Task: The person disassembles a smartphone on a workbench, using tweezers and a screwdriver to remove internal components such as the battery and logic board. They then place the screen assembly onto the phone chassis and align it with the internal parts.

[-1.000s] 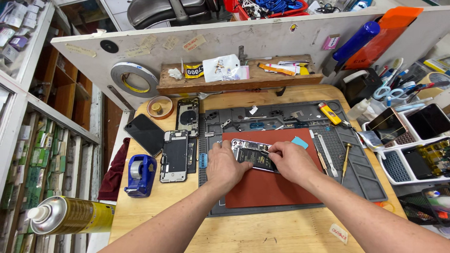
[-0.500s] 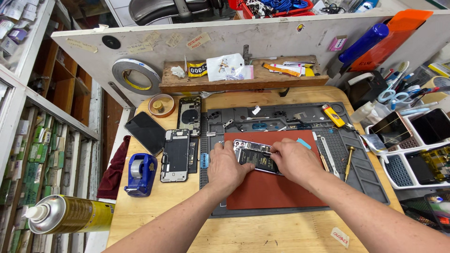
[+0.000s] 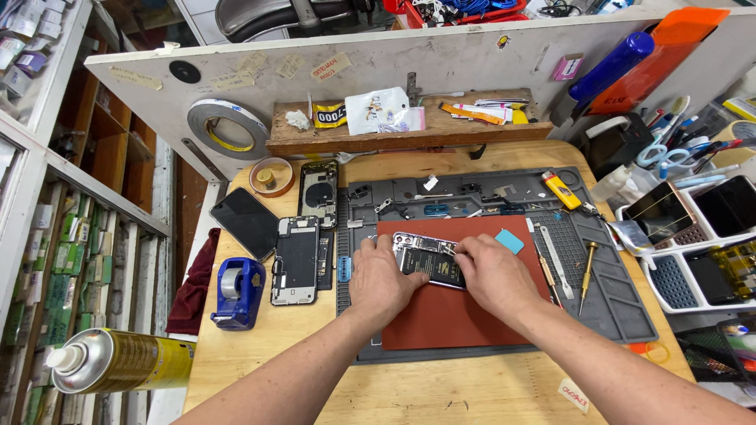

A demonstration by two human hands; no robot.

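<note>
- Head view: I see the opened phone (image 3: 429, 264) lying flat on the red mat (image 3: 457, 315), long axis running left-right, slightly tilted.
- My left hand (image 3: 386, 275) pins its left end, fingers curled on the frame.
- My right hand (image 3: 492, 271) covers its right end, fingers (image 3: 465, 245) pinched narrow on the top edge.
- Both hands are equally near.

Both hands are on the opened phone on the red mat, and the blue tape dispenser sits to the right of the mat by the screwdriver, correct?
Not quite. Both hands, left and right, do rest on the opened phone on the red mat, but the blue tape dispenser sits left of the mat, on the wooden table's edge. The head view shows it. The brass-handled screwdriver lies on the right.
</note>
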